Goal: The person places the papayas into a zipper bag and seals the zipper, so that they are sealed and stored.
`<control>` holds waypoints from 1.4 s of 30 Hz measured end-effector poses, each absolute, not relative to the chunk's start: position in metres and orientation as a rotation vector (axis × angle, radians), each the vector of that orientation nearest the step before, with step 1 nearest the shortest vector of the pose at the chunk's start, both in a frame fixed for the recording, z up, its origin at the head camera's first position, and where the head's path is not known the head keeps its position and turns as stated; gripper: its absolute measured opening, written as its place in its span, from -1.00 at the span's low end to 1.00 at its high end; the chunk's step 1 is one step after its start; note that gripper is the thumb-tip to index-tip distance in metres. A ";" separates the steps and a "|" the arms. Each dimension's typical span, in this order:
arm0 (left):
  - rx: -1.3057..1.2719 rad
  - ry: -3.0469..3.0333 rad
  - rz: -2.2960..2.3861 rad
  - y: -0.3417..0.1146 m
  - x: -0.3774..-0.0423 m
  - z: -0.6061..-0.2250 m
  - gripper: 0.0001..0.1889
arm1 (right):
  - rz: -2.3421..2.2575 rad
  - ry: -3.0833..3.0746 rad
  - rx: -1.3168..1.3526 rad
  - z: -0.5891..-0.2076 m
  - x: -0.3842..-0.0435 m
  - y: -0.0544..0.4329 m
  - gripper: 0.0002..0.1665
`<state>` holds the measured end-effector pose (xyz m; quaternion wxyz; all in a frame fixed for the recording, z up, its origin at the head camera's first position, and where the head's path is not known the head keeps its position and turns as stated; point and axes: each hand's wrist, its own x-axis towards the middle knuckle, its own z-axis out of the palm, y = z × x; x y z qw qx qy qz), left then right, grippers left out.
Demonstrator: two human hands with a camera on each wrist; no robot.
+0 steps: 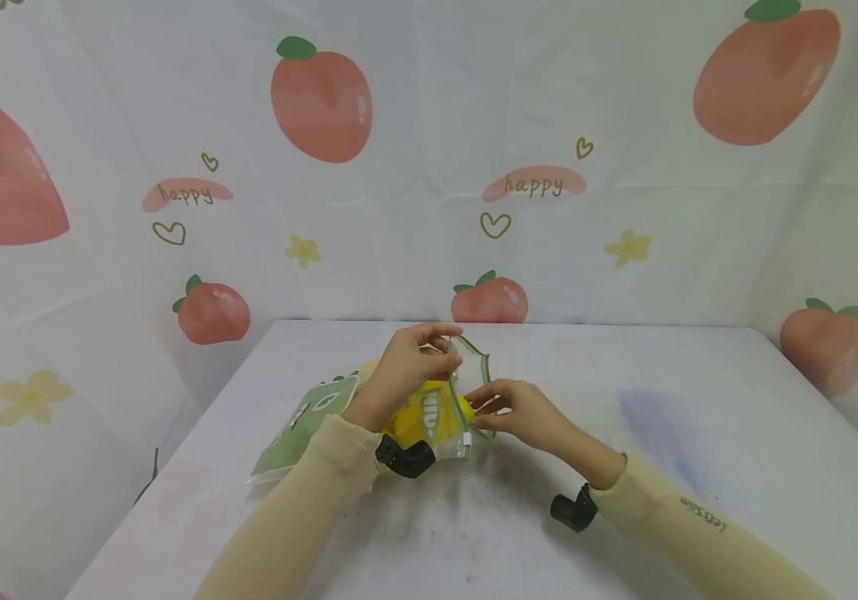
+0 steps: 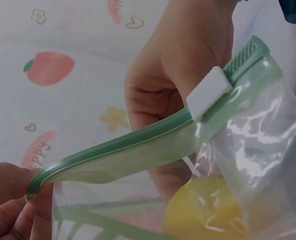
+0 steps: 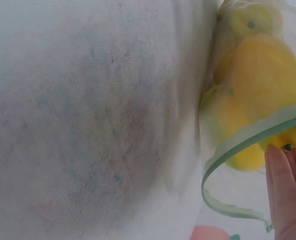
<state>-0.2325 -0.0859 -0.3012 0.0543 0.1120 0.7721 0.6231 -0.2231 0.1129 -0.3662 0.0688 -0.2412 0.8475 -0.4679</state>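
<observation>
My left hand (image 1: 409,362) pinches the green rim of a clear zip bag (image 2: 123,142) that has a white slider (image 2: 209,94). The bag's mouth stands open toward the right. At that mouth my right hand (image 1: 522,410) pinches a yellow, lemon-like fruit (image 1: 467,410) with its fingertips. The right wrist view shows the fingers (image 3: 282,185) beside the fruit's small green stem (image 3: 287,147). Several more yellow fruits (image 3: 267,70) lie deeper in the bag, blurred by the plastic. Part of the right hand is behind the rim in the left wrist view.
A green printed piece with a cartoon face (image 1: 304,429) lies to the left on the white table (image 1: 586,533); my left hand hides whether it joins the bag. A peach-patterned cloth (image 1: 413,208) hangs behind the table. Each wrist wears a black device (image 1: 574,510).
</observation>
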 end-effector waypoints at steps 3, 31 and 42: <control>0.352 2.342 1.900 -0.087 -0.232 -0.301 -0.61 | -1.409 2.550 -0.724 -0.365 -0.222 0.114 -0.64; 0.344 2.347 1.901 -0.089 -0.230 -0.296 -0.62 | -1.445 2.586 -0.766 -0.353 -0.218 0.133 -0.56; 0.338 2.356 1.889 -0.089 -0.232 -0.298 -0.62 | -1.489 2.581 -0.722 -0.344 -0.212 0.142 -0.53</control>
